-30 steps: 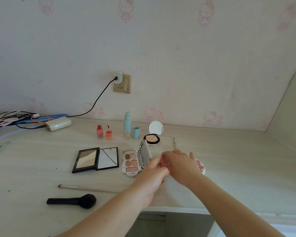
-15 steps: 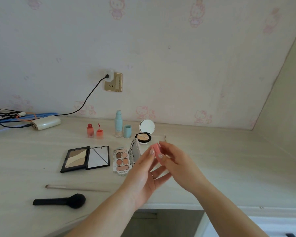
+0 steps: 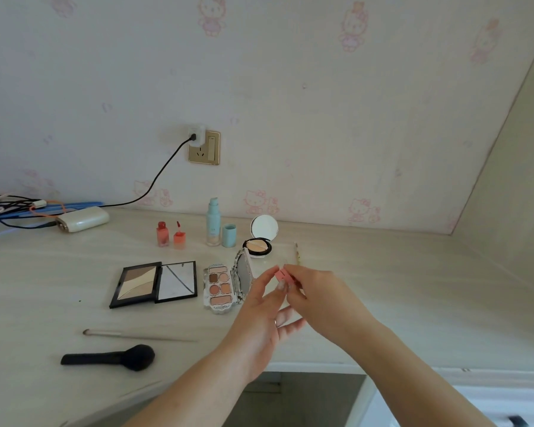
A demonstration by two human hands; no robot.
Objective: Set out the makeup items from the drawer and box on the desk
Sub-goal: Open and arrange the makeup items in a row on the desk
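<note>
A small pink makeup piece (image 3: 282, 275) is held above the desk (image 3: 398, 291). My right hand (image 3: 318, 298) pinches it from the right, and my left hand (image 3: 264, 306) pinches its near end with thumb and forefinger. Laid out on the desk are an open black contour palette (image 3: 154, 283), an open white eyeshadow palette (image 3: 221, 288), a round open compact (image 3: 258, 246), two small red bottles (image 3: 170, 235), a pale blue bottle (image 3: 213, 221) beside its cap (image 3: 229, 235), a thin brush (image 3: 136, 335) and a black powder brush (image 3: 111, 357).
A white power bank (image 3: 84, 218) and a tangle of cables (image 3: 10, 208) lie at the back left. A wall socket (image 3: 204, 147) has a plug and black cord in it. A thin pencil (image 3: 297, 251) lies behind my hands. The desk's front edge runs below my wrists.
Both hands rose from the desk surface with the pink piece between them. The left fingers have closed onto its near end.
</note>
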